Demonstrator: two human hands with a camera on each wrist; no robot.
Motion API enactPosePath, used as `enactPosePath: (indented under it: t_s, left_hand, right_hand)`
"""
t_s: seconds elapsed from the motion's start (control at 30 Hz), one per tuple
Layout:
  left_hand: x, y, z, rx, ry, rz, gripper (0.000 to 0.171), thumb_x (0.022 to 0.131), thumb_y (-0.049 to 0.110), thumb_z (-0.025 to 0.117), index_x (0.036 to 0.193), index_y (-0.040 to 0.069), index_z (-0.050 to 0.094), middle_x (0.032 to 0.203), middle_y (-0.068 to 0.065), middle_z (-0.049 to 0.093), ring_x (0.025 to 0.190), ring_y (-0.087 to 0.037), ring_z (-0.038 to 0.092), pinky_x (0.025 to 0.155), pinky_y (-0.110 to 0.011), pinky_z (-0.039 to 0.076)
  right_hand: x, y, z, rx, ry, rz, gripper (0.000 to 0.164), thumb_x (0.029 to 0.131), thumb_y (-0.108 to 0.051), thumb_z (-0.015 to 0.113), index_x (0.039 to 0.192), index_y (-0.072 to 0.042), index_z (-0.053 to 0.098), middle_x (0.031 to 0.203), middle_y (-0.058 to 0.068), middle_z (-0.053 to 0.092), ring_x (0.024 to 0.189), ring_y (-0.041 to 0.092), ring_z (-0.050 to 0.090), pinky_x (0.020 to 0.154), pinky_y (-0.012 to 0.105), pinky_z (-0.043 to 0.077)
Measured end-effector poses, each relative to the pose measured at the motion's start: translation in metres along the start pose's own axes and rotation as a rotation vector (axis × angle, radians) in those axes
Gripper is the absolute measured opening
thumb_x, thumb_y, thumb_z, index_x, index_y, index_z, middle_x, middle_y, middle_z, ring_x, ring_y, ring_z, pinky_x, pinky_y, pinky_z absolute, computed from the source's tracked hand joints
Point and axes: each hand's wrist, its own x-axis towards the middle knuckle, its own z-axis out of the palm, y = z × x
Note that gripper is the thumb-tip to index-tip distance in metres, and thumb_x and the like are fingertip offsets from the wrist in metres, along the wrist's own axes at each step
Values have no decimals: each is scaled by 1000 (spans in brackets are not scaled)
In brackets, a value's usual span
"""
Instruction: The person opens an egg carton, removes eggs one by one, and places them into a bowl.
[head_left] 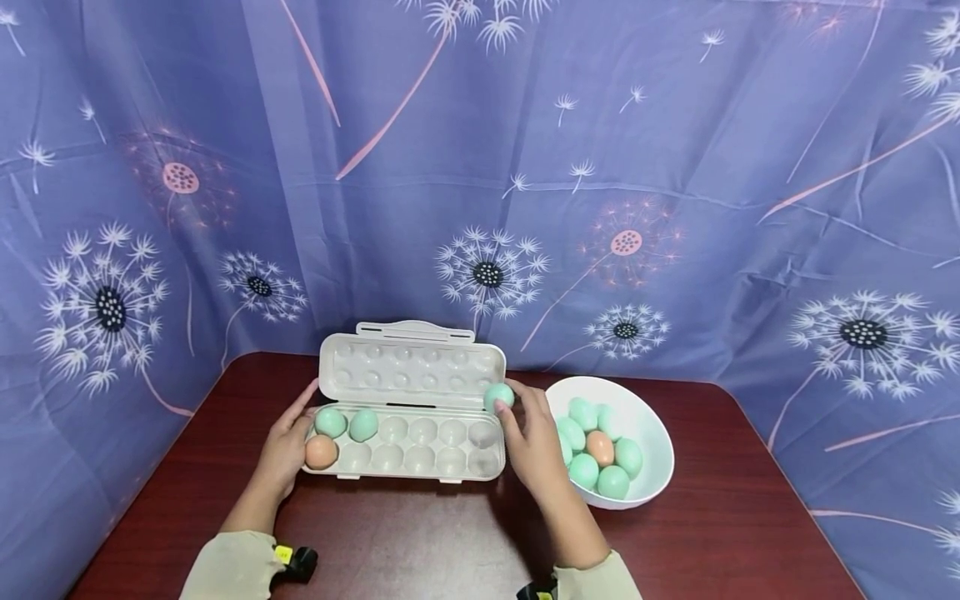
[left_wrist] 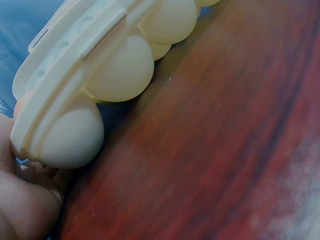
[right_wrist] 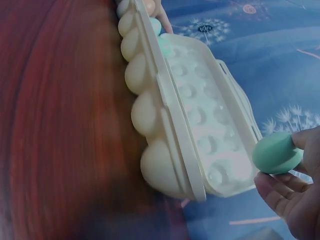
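An open egg carton (head_left: 420, 471), off-white plastic, lies across the table with its lid (head_left: 412, 367) tipped back. At its left end sit two mint-green eggs (head_left: 347, 424) in the back row and a brown egg (head_left: 321, 452) in the front row. My left hand (head_left: 283, 446) grips that end; in the left wrist view some of its fingers (left_wrist: 42, 170) show under the rim. Between thumb and fingers, my right hand (head_left: 534, 433) pinches a mint-green egg (right_wrist: 277, 153) above the carton's back right corner, by the lid.
Right of the carton stands a white bowl (head_left: 656, 454) holding several mint-green eggs (head_left: 613, 482) and a brown egg (head_left: 600, 448). A blue dandelion-print curtain (head_left: 390, 250) hangs behind the dark red wooden table (head_left: 420, 542).
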Motion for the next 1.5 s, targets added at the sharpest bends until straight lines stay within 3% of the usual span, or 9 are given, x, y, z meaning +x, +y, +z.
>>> enactPosePath:
  t_s: [0.33, 0.6, 1.03, 1.5]
  left_hand:
    - [0, 1, -1, 9, 6, -4, 50, 105, 22, 32, 152, 37, 27, 135, -12, 56, 106, 11, 49, 89, -8, 37]
    - [0, 1, 1, 8, 9, 5, 51, 105, 18, 31, 152, 36, 28, 136, -14, 55, 106, 11, 49, 89, -7, 37]
    - [0, 1, -1, -12, -8, -3, 52, 105, 18, 30, 152, 37, 26, 141, -19, 51, 108, 12, 47, 89, -6, 35]
    - [1, 1, -1, 10, -2, -27, 50, 105, 22, 31, 151, 40, 26, 142, -16, 51, 110, 9, 46, 90, -6, 34]
  right_hand:
    - [4, 15, -29, -25, 36, 73, 41, 98, -29, 56, 136, -13, 53, 122, 12, 53, 109, 27, 62, 88, 46, 53]
    - [9, 27, -45, -37, 62, 112, 43, 98, -28, 57, 137, -10, 52, 126, 13, 52, 112, 27, 61, 94, 41, 51]
    - [15, 38, -60, -83, 112, 244, 41, 97, -27, 59, 133, -7, 54, 124, 15, 53, 111, 30, 63, 92, 40, 53]
    - [15, 46, -62, -202, -52, 351, 44, 97, -30, 55, 134, -5, 53, 125, 18, 53, 112, 32, 63, 97, 43, 50]
